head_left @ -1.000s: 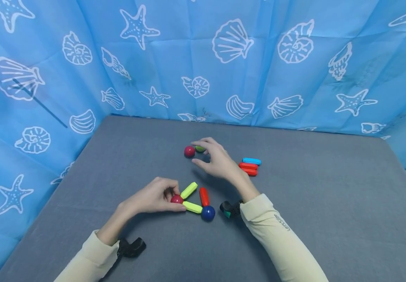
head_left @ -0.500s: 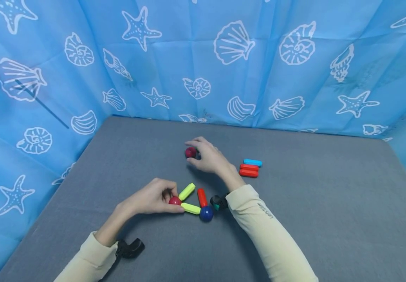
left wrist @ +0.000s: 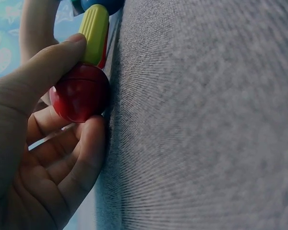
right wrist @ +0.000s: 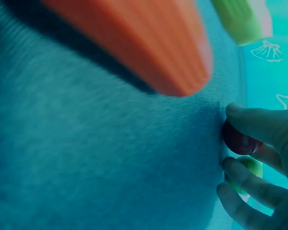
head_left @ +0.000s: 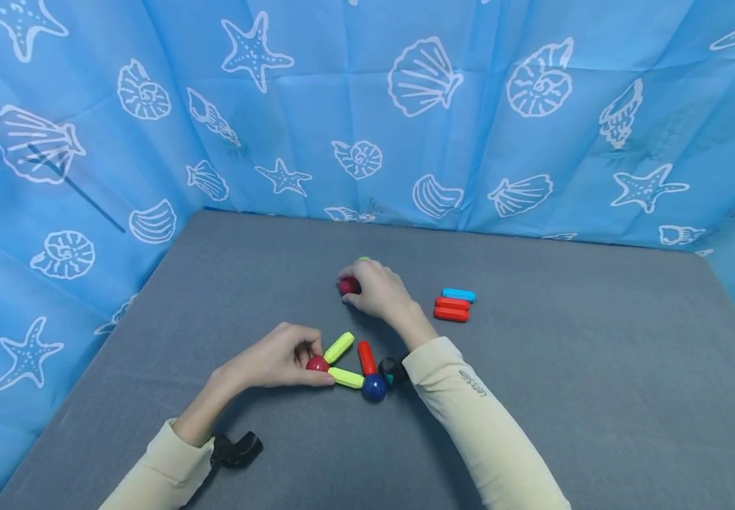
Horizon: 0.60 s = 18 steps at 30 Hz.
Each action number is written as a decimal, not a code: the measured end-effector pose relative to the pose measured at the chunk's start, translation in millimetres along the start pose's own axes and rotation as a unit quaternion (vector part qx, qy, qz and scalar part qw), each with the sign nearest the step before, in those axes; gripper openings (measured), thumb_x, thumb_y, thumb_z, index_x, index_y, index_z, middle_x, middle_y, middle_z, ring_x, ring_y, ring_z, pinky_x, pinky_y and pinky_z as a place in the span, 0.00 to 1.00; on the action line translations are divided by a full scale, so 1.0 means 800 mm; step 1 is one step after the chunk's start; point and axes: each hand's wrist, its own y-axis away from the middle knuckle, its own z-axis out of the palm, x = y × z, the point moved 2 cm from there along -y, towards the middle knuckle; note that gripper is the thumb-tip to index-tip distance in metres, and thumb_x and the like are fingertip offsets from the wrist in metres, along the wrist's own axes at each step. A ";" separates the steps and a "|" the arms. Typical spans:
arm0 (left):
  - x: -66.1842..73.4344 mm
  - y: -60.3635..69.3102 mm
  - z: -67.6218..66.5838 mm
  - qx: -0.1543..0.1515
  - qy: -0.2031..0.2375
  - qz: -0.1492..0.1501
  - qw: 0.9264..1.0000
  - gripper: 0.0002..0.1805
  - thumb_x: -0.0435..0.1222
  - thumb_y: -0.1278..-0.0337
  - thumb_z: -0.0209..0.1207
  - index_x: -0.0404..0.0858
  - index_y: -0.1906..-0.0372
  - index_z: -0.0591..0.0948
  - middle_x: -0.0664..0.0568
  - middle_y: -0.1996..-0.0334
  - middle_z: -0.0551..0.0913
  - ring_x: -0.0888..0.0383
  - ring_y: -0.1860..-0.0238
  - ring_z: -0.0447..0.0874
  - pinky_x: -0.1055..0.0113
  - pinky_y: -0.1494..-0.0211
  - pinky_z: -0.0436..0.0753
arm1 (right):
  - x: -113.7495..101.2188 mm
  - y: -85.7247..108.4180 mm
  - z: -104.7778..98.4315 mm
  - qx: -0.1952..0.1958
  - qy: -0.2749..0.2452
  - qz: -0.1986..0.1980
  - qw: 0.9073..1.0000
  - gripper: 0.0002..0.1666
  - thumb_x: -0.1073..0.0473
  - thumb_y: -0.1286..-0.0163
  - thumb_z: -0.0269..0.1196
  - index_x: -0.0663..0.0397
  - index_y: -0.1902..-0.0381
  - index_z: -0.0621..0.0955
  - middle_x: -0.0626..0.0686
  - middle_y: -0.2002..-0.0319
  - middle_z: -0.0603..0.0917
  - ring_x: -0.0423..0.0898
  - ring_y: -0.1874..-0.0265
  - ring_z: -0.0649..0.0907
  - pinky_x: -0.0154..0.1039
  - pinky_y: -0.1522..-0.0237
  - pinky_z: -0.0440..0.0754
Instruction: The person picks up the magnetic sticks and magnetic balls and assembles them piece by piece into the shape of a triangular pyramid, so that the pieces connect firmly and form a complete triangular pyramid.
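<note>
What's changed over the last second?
The right-hand grip moved left and now pinches the far red ball, which shifted slightly nearer the person. Unchanged: the left-hand grip holds the near red ball; the light-blue rod and two loose red rods lie untouched.

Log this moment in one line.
left hand: holds near red ball; right hand: grips far red ball; blue ball: joined to yellow stick; table: blue stick beside two red sticks

Behind the left hand (head_left: 281, 358) and right hand (head_left: 376, 288) ran pale cream sleeves (head_left: 495, 439), dark lettering (head_left: 473, 383) on the right one, with black wrist cameras (head_left: 239, 451).
</note>
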 end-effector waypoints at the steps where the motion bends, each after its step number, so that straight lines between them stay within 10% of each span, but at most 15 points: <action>1: 0.000 0.000 0.000 0.000 0.000 0.000 1.000 0.15 0.50 0.48 0.74 0.46 0.67 0.82 0.62 0.77 0.77 0.69 0.78 0.70 0.76 0.74 0.70 | 0.000 0.001 0.000 -0.001 0.000 0.001 1.000 0.25 0.58 0.32 0.71 0.51 0.37 0.82 0.55 0.43 0.84 0.51 0.46 0.83 0.50 0.42 0.83; 10: 0.000 -0.002 0.003 0.001 -0.006 -0.006 1.000 0.15 0.50 0.49 0.75 0.47 0.67 0.82 0.62 0.77 0.78 0.68 0.78 0.72 0.75 0.74 0.71 | 0.000 0.020 -0.003 -0.030 0.008 -0.009 0.999 0.26 0.54 0.33 0.72 0.52 0.38 0.83 0.53 0.49 0.87 0.46 0.62 0.81 0.43 0.53 0.85; 18: 0.003 -0.007 0.006 0.006 -0.014 -0.006 1.000 0.16 0.51 0.47 0.74 0.47 0.65 0.82 0.61 0.75 0.79 0.68 0.78 0.74 0.75 0.73 0.74 | 0.005 0.038 -0.008 -0.038 0.020 -0.013 0.999 0.27 0.59 0.37 0.74 0.55 0.40 0.84 0.56 0.45 0.86 0.49 0.51 0.83 0.47 0.45 0.85</action>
